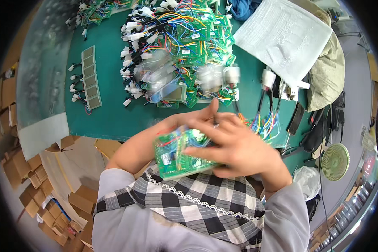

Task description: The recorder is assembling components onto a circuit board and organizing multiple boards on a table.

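Note:
A green circuit board [168, 164] with coloured wires is held up in front of my apron, blurred by motion. My right hand [239, 151] grips the board's right side, its fingers reaching across the face. Just beyond it, my left hand [203, 112] lies partly behind the right one; most of its fingers are hidden. White connectors [233, 75] on dark leads appear smeared past the fingers. A large heap of wired green boards [193, 48] fills the table beyond my hands. One small framed display [173, 92] rests at the heap's near edge.
A row of grey display panels [91, 77] with short leads lies left on the green table [113, 119]. White foam sheet [283, 40] covers the back right. Wired connectors [268, 79] hang beneath it. A green fan [335, 161] stands right; cardboard boxes [82, 199] fill the lower left.

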A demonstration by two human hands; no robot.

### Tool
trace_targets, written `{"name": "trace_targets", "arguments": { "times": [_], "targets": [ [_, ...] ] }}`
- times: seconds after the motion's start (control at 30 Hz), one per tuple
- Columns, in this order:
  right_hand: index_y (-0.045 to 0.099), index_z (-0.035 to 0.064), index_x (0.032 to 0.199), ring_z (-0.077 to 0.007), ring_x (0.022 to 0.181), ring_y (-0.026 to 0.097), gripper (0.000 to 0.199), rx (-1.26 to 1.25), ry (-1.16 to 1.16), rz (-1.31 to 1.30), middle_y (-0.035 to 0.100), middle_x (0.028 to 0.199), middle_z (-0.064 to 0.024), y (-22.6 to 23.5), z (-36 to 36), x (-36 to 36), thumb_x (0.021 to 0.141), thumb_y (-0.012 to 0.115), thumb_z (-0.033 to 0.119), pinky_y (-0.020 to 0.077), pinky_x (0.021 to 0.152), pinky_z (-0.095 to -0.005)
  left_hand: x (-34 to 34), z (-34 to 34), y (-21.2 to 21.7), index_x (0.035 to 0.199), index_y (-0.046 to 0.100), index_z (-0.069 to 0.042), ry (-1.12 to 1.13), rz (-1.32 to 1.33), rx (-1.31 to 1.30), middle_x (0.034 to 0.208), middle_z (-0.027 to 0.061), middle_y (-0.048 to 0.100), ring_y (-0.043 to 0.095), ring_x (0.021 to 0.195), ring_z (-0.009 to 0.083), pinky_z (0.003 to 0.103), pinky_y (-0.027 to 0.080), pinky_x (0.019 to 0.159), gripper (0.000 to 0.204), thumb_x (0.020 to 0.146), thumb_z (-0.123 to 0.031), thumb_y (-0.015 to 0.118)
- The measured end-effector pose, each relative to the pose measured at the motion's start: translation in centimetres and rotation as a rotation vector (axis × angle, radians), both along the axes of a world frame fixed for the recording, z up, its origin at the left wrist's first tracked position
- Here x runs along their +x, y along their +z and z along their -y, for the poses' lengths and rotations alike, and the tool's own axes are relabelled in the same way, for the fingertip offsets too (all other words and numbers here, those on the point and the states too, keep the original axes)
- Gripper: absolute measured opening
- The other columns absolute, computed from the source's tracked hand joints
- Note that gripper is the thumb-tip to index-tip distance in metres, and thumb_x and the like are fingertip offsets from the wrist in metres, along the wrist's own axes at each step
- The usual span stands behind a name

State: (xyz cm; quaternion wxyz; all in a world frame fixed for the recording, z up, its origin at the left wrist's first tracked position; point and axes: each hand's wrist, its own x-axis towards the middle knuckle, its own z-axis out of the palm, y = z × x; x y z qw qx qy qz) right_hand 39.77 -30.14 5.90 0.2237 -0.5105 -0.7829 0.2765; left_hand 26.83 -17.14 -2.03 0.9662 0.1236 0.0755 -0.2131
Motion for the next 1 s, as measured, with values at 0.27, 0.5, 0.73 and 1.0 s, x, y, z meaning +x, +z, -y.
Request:
{"name": "trace_targets", "arguments": {
  "times": [0.27,0.5,0.73,1.0],
  "targets": [
    [0.049,0.003,0.141,-0.0366,0.125,0.052,0.073,0.476,-0.99,0.127,0.054,0.135,-0.0201,-2.7,-0.8,3.4,0.082,0.078,0.035,0.0362,0.109,-0.0504,-3.9,-2.1,3.3,0.158,0.017,-0.002,0.17,0.021,0.355,0.155,0.0104,0.037,0.037,0.141,0.0183,0.035,0.027,0.118,0.093,0.085,-0.02,0.073],
    [0.051,-0.0037,0.138,-0.0113,0.101,0.061,0.059,-0.181,-0.674,-0.713,0.066,0.116,-0.0091,-1.8,-4.5,5.2,0.088,0.077,0.014,0.0501,0.087,-0.0256,-6.4,-2.1,1.2,0.158,0.016,-0.002,0.32,-0.014,0.446,0.152,0.0092,0.042,0.041,0.138,0.0174,0.034,0.031,0.115,0.078,0.099,-0.026,0.061],
    [0.066,0.0106,0.128,-0.0228,0.075,0.067,0.054,0.259,-0.393,-0.157,0.071,0.093,-0.0108,2.1,-10.8,1.7,0.077,0.076,-0.001,0.0526,0.067,-0.0294,-9.8,-2.3,-1.0,0.148,0.042,-0.003,0.536,-0.238,0.808,0.134,0.0048,0.057,0.052,0.121,0.0134,0.031,0.039,0.107,0.053,0.102,-0.025,0.059],
    [0.054,0.0095,0.138,-0.0376,0.111,0.064,0.066,0.042,-0.133,-0.288,0.064,0.129,-0.0167,2.9,-15.3,0.1,0.076,0.074,-0.002,0.055,0.087,-0.0412,-9.2,-3.7,2.5,0.141,0.046,-0.001,0.907,-0.148,0.766,0.125,0.0066,0.061,0.054,0.115,0.0124,0.033,0.043,0.102,0.046,0.098,-0.012,0.055]
  ]
}}
